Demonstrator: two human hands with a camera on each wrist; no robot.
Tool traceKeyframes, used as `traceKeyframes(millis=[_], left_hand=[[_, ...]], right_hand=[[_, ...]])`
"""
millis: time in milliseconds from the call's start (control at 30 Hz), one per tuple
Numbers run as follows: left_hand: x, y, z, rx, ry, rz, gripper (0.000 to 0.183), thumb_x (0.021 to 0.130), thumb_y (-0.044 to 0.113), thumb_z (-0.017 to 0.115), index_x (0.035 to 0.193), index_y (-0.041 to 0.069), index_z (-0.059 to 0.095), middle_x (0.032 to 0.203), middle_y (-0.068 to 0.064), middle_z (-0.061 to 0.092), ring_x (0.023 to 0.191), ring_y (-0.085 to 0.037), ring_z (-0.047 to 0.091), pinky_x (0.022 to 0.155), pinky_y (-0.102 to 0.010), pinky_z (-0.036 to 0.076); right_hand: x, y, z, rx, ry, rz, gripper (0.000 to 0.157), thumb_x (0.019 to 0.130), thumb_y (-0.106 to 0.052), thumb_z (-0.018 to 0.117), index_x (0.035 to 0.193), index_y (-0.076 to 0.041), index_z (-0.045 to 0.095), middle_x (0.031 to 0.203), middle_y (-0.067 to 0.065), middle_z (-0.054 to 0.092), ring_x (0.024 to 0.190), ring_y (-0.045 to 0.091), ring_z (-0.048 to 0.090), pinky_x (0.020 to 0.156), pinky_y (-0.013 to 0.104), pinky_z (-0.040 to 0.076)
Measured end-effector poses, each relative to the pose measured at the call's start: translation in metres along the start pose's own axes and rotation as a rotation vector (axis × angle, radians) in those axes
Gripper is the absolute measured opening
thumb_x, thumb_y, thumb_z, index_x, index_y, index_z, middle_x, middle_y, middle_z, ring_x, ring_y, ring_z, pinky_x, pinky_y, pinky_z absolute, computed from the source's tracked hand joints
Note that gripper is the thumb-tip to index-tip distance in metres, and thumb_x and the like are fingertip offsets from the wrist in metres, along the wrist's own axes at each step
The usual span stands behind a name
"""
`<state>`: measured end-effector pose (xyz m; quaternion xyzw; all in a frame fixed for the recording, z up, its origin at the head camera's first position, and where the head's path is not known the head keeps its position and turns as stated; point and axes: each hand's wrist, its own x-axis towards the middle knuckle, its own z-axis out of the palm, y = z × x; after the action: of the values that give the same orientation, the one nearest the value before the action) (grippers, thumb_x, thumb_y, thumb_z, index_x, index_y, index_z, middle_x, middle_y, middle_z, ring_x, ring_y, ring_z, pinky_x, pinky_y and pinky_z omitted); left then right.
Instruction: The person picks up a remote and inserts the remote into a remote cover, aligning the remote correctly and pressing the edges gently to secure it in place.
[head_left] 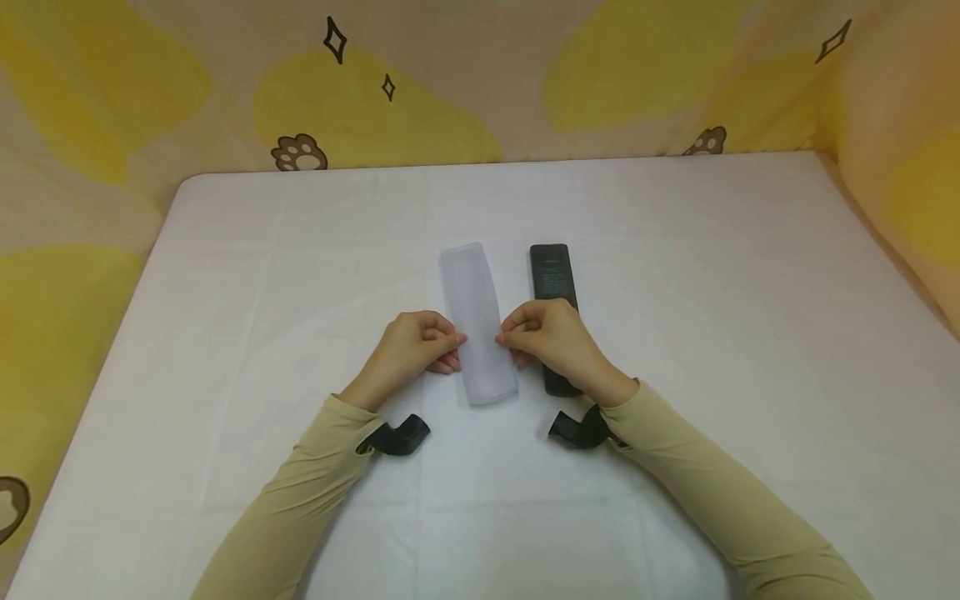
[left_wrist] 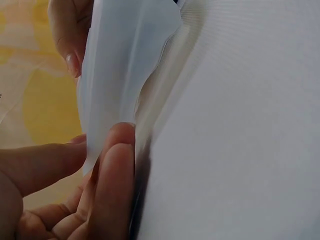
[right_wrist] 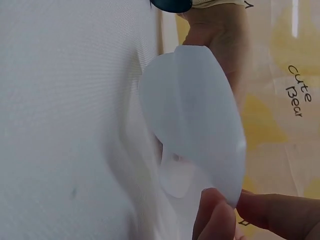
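Head: cover point(head_left: 480, 333) sits between the hands; left hand point(head_left: 408, 342) and right hand point(head_left: 558, 337) each pinch one long edge. Opposite-side hold probably lets both walls be spread evenly. Remote point(head_left: 553, 271) lies on the table point(head_left: 712, 250) just right of it, roughly parallel (text side up, middle hidden by the right hand), handy for reach, I'd guess.

Left wrist: thumb one side of the cover wall, fingers the other. Free edge is wavy, so likely thin and floppy, hence fingertips only.

Right wrist: same thumb-and-finger pinch; cover bows between the hands, presumably flexing under the hold.
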<state>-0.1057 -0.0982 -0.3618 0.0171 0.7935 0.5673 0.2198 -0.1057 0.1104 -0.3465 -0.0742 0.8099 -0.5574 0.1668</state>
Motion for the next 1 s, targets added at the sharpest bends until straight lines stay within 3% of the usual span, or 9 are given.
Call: traceKeyframes(millis=[267, 433, 567, 667, 833, 1000], left_hand=[[-0.002, 0.001, 0.004, 0.053, 0.000, 0.006, 0.015, 0.090, 0.010, 0.064, 0.090, -0.005, 0.059, 0.068, -0.009, 0.068, 0.060, -0.013, 0.066, 0.060, -0.027, 0.057], [-0.004, 0.002, 0.003, 0.152, 0.018, 0.012, 0.018, 0.089, 0.016, 0.067, 0.085, 0.000, 0.060, 0.064, -0.004, 0.065, 0.057, -0.011, 0.063, 0.056, -0.026, 0.055], [-0.006, 0.003, 0.004, 0.214, 0.045, 0.062, 0.017, 0.089, 0.016, 0.067, 0.085, 0.001, 0.059, 0.062, -0.002, 0.063, 0.054, -0.010, 0.059, 0.054, -0.023, 0.052], [-0.005, 0.006, 0.007, 0.161, 0.053, 0.095, 0.015, 0.090, 0.014, 0.064, 0.088, 0.000, 0.059, 0.063, -0.003, 0.063, 0.055, -0.011, 0.059, 0.054, -0.024, 0.053], [-0.003, 0.010, 0.014, 0.024, 0.048, 0.083, 0.021, 0.093, 0.018, 0.061, 0.090, -0.003, 0.059, 0.067, -0.007, 0.065, 0.057, -0.013, 0.062, 0.057, -0.028, 0.056], [-0.002, 0.010, 0.017, 0.039, 0.079, 0.092, 0.029, 0.093, 0.028, 0.061, 0.085, 0.001, 0.062, 0.064, -0.006, 0.065, 0.056, -0.015, 0.063, 0.056, -0.030, 0.056]], right_hand=[[-0.001, 0.002, -0.001, 0.069, -0.008, -0.013, 0.013, 0.082, -0.002, 0.069, 0.090, 0.007, 0.065, 0.073, 0.013, 0.068, 0.059, 0.015, 0.059, 0.058, 0.026, 0.054], [-0.002, 0.001, 0.000, 0.103, -0.015, -0.018, 0.013, 0.082, -0.003, 0.070, 0.090, 0.006, 0.066, 0.073, 0.013, 0.067, 0.060, 0.015, 0.057, 0.058, 0.025, 0.052], [-0.003, 0.000, 0.002, 0.117, -0.014, -0.011, 0.012, 0.082, -0.004, 0.070, 0.089, 0.005, 0.067, 0.074, 0.013, 0.068, 0.061, 0.015, 0.057, 0.058, 0.024, 0.051], [-0.003, 0.000, 0.004, 0.123, -0.024, -0.019, 0.012, 0.082, -0.004, 0.070, 0.089, 0.005, 0.067, 0.074, 0.012, 0.068, 0.061, 0.016, 0.057, 0.058, 0.025, 0.052], [-0.003, 0.001, 0.007, 0.124, -0.047, -0.054, 0.013, 0.082, -0.003, 0.070, 0.090, 0.006, 0.067, 0.073, 0.011, 0.067, 0.061, 0.018, 0.059, 0.058, 0.028, 0.054], [-0.004, 0.001, 0.012, 0.128, -0.060, -0.068, 0.013, 0.082, -0.004, 0.071, 0.090, 0.006, 0.067, 0.072, 0.009, 0.067, 0.060, 0.018, 0.060, 0.058, 0.028, 0.053]])
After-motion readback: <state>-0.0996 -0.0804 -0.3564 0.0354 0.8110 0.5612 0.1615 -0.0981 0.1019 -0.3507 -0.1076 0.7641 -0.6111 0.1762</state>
